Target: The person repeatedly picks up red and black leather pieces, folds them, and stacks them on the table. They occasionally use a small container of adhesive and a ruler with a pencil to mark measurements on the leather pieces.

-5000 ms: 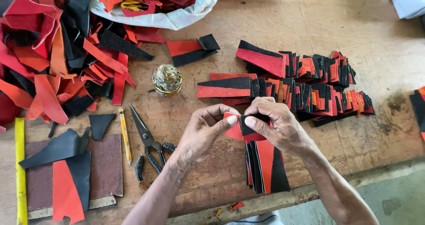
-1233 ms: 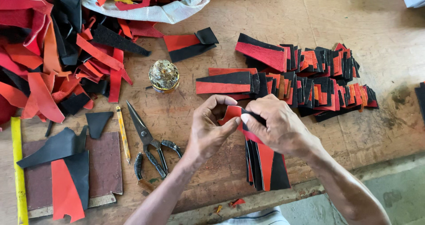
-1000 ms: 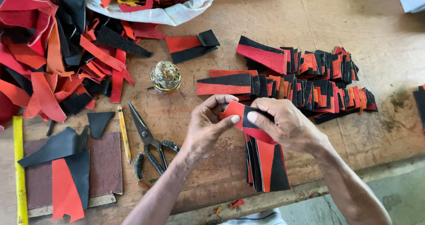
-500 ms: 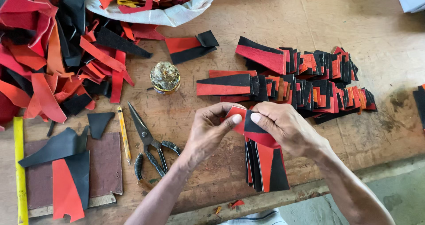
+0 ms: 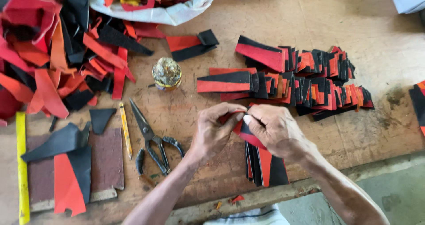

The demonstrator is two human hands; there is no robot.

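A: Far out past the left hand (image 5: 215, 134) sits a heap of red and black offcuts (image 5: 48, 52), with scissors (image 5: 152, 141) and a pencil (image 5: 125, 130) just beside that wrist.

B: And the hands themselves?

A: Together, fingertips meeting. Both pinch one small red-and-black piece (image 5: 241, 130), lifted just above a short stack of like pieces (image 5: 264, 165) under the right hand (image 5: 276, 132).

B: Risks from here?

A: I'd judge the two layers could slide out of line if the thumbs press unevenly. A dropped piece could land on that stack and knock it askew. The scissors' point lies close to the left forearm too.

B: Beyond the right hand?

A: A long fanned row of finished pieces (image 5: 305, 81), well clear.

B: Anything you can't read?

A: The fingers cover most of the held piece, so its edges are hidden, as is whether anything coats it. The round tin (image 5: 166, 73) above the left hand is unclear too.
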